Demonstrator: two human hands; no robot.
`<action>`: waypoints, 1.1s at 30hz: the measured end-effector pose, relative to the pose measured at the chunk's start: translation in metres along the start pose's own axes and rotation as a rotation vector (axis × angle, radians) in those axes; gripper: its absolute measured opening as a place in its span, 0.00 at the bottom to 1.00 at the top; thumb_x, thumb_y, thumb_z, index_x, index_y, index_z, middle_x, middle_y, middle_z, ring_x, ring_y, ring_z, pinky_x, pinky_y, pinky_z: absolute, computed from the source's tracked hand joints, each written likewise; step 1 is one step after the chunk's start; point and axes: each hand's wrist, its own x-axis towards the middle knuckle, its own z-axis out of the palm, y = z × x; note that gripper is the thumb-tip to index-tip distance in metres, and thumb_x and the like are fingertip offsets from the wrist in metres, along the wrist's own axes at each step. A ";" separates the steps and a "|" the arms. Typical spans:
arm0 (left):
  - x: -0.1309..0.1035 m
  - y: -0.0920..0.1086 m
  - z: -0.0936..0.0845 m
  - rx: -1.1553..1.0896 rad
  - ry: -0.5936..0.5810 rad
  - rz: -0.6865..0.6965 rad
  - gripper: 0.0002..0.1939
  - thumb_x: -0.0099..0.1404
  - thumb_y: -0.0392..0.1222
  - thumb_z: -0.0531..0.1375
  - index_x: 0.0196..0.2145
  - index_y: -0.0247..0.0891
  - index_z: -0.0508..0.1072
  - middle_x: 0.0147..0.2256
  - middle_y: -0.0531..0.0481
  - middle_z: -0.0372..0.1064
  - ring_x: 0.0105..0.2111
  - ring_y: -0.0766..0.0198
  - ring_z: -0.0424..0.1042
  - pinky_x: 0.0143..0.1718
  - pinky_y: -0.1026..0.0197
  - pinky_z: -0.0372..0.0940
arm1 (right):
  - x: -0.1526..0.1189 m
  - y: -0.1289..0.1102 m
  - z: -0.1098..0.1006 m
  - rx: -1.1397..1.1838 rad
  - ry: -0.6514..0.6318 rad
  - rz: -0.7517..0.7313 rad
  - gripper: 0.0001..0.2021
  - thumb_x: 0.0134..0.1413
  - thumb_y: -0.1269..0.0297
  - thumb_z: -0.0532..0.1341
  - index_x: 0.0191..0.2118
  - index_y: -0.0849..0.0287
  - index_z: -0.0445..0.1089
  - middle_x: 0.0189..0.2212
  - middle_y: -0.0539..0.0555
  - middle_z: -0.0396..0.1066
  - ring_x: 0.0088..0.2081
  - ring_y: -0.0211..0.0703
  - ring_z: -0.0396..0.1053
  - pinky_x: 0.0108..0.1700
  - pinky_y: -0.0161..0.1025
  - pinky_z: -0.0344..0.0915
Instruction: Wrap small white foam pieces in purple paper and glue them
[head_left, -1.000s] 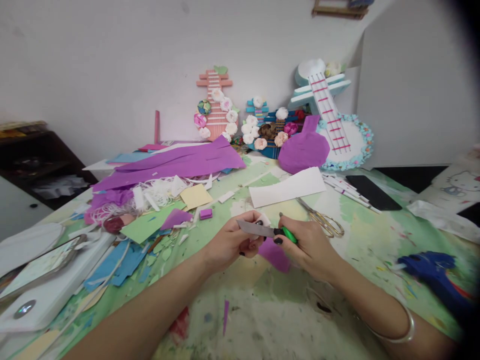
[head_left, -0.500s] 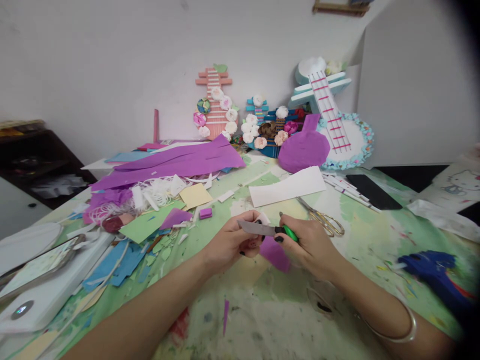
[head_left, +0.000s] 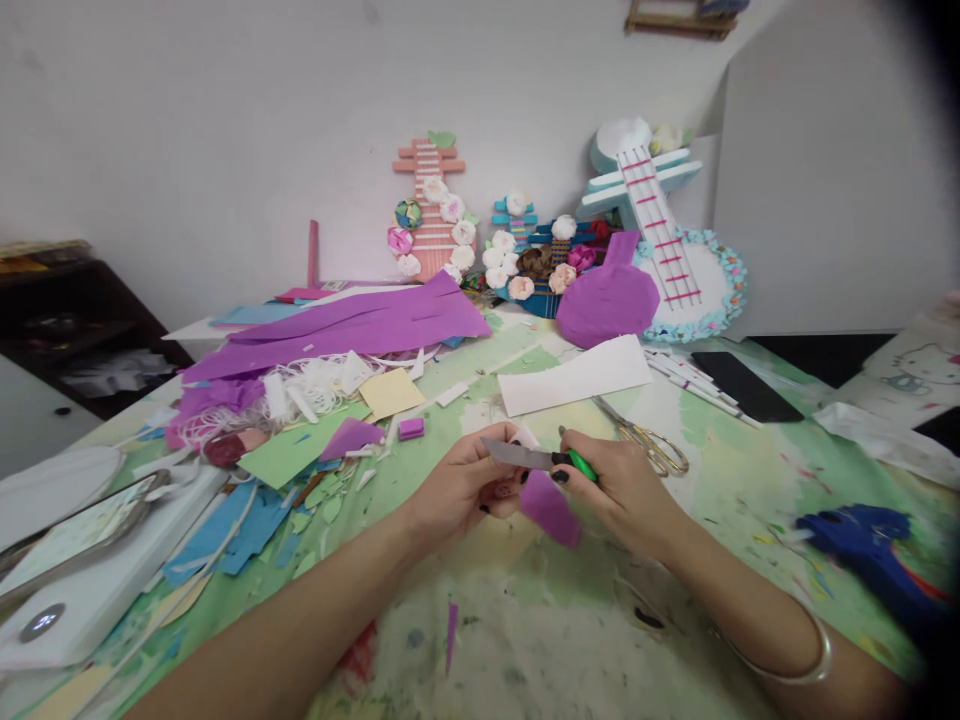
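In my right hand (head_left: 615,480) is a utility knife (head_left: 517,456) with a green and black handle. Its blade points left and lies across the fingers of my left hand (head_left: 469,480). Those fingers are closed around a small white piece (head_left: 527,437), mostly hidden behind the blade and fingertips. Just below the hands is a cut piece of purple paper (head_left: 551,510). Gold-handled scissors (head_left: 651,445) lie beyond my right hand, beside a white paper strip (head_left: 574,375).
Purple sheets (head_left: 352,325), white string (head_left: 330,380) and coloured scraps crowd the left side, near a phone (head_left: 82,525). Decorated guitar-like models, including a purple one (head_left: 609,295), stand along the wall. A blue glue gun (head_left: 862,535) lies at the right, a dark phone-like slab (head_left: 746,385) behind it.
The knife blade has shifted slightly to the right across my left fingers. Both hands keep nearly the same place and grip.
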 end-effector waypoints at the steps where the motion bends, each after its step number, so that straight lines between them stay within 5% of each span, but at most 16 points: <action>1: 0.000 0.000 0.000 -0.004 -0.002 0.002 0.09 0.59 0.41 0.62 0.28 0.36 0.65 0.20 0.57 0.54 0.17 0.76 0.44 0.18 0.69 0.40 | 0.000 0.000 0.000 0.001 -0.002 0.001 0.17 0.64 0.51 0.46 0.28 0.57 0.55 0.19 0.45 0.55 0.21 0.35 0.52 0.28 0.34 0.44; 33: 0.000 -0.001 -0.006 -0.026 -0.078 -0.042 0.13 0.60 0.45 0.63 0.30 0.37 0.63 0.21 0.58 0.54 0.17 0.77 0.41 0.15 0.72 0.37 | -0.002 0.006 0.003 0.008 -0.034 0.026 0.20 0.63 0.48 0.45 0.28 0.58 0.56 0.18 0.45 0.54 0.20 0.34 0.51 0.27 0.34 0.45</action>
